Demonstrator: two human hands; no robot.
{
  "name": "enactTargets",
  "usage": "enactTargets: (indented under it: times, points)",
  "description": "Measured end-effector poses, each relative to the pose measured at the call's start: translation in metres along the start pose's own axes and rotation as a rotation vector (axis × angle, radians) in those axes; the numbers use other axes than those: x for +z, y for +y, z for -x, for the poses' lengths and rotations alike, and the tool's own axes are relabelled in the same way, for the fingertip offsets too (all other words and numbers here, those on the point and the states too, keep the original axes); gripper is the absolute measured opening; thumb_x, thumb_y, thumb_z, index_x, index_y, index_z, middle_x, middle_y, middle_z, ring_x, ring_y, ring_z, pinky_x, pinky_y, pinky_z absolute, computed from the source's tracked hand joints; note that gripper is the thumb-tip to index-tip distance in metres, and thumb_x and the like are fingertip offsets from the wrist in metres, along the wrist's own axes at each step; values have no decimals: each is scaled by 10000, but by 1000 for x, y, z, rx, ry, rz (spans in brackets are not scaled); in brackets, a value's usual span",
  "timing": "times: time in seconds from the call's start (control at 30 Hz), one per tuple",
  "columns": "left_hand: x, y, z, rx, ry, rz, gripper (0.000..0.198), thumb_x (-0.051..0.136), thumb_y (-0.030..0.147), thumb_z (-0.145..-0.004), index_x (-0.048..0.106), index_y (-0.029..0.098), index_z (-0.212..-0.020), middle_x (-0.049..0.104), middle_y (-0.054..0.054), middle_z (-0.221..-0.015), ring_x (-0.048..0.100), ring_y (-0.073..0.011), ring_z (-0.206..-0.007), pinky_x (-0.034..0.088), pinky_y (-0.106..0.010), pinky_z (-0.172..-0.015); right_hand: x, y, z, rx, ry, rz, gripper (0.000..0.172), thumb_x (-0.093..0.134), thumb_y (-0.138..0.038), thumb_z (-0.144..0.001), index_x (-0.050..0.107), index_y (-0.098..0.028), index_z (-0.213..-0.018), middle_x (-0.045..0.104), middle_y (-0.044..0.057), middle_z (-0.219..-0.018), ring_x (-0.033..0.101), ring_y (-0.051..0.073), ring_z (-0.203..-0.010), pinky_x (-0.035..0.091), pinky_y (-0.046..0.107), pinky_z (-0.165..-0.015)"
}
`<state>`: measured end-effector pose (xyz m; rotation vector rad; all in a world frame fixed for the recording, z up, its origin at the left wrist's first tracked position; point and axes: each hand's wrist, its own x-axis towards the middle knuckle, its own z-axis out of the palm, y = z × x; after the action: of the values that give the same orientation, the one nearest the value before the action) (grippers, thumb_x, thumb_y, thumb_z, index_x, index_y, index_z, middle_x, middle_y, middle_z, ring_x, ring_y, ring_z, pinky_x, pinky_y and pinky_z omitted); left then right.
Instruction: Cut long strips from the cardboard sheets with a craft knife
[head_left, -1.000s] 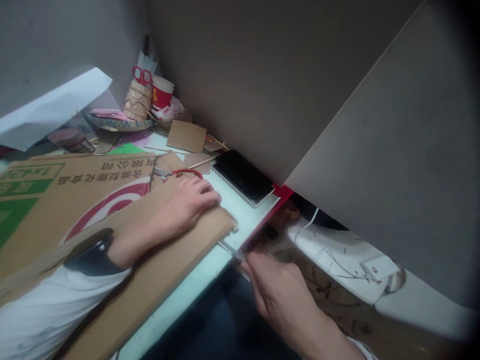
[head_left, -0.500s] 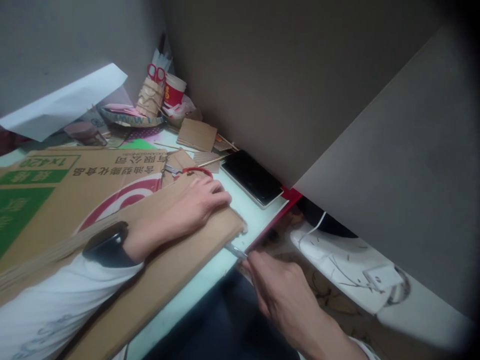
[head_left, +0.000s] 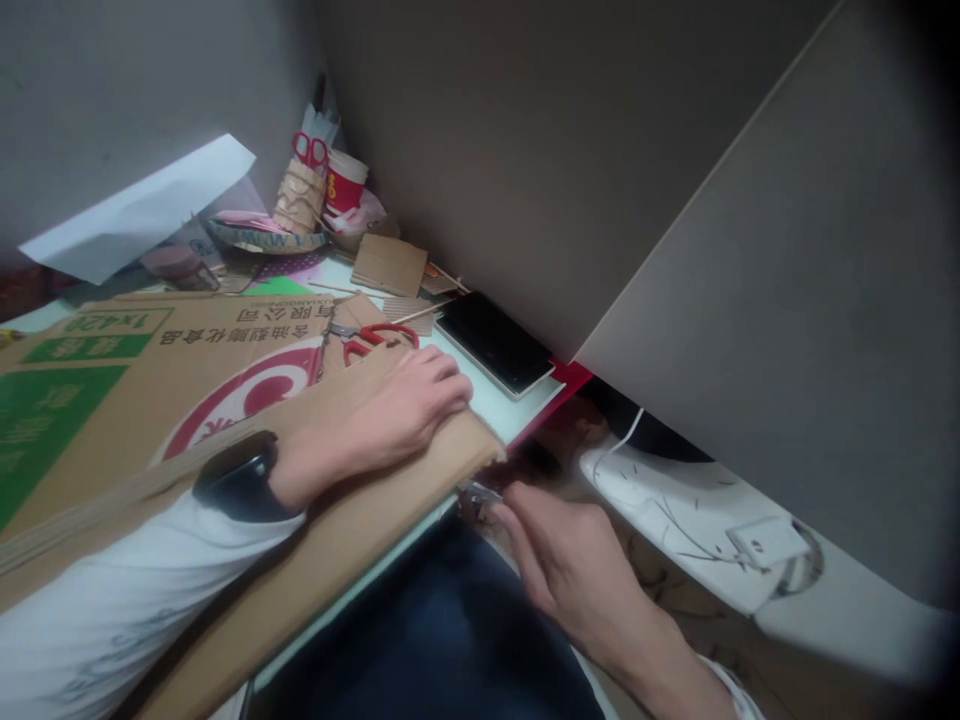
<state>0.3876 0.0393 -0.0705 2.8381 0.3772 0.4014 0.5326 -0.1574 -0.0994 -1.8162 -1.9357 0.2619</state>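
My left hand [head_left: 409, 405] lies with bent fingers on a folded brown cardboard sheet [head_left: 360, 520], holding it against the table near its right corner. Its fingertips are partly hidden. Just off that corner, my right hand [head_left: 577, 560] is closed round a utility knife [head_left: 480, 491]; only a short metal length shows beyond the fingers. The tip is close below the cardboard's edge, and I cannot tell whether they touch. Red-handled scissors [head_left: 379, 340] lie on the cardboard just beyond my left hand.
A black phone [head_left: 495, 342] lies by the grey panel at the table's right side. Behind are cardboard pieces [head_left: 390, 265], a paper cup [head_left: 346, 182] and a pen holder [head_left: 300, 198] with scissors. A white power strip [head_left: 675, 510] with cables sits below the table edge.
My left hand and the cardboard have shifted right, so its corner now reaches the table's edge. The knife tip has risen slightly in view. More of the scissors' handles shows.
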Motion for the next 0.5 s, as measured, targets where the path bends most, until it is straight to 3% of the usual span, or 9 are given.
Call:
enactTargets:
  times: [0.17, 0.37, 0.5]
  points:
    - [17, 14, -11, -26, 4, -3, 225, 372, 187, -1001, 543, 159, -857, 486, -69, -944, 417, -218, -910, 374, -374, -833, -4, 13, 13, -21, 29, -26, 259, 399, -216, -1018, 453, -208, -764, 441, -55, -618, 385, 105, -483, 269, 264, -526]
    - [28, 1, -12, -70, 5, 44, 204, 395, 157, -980, 551, 160, -849, 483, -63, -909, 426, -213, -905, 377, -367, -844, 9, 17, -2, 5, -42, 9, 260, 354, -236, -1008, 503, -201, -797, 529, -11, -687, 451, 133, -531, 269, 282, -542]
    - [28, -2, -11, -103, 20, 55, 178, 421, 188, -984, 559, 162, -873, 488, -67, -914, 420, -218, -903, 377, -366, -829, 12, 19, 4, -14, -60, 50, 287, 330, -274, -1033, 493, -214, -804, 522, -11, -685, 455, 143, -546, 266, 291, -553]
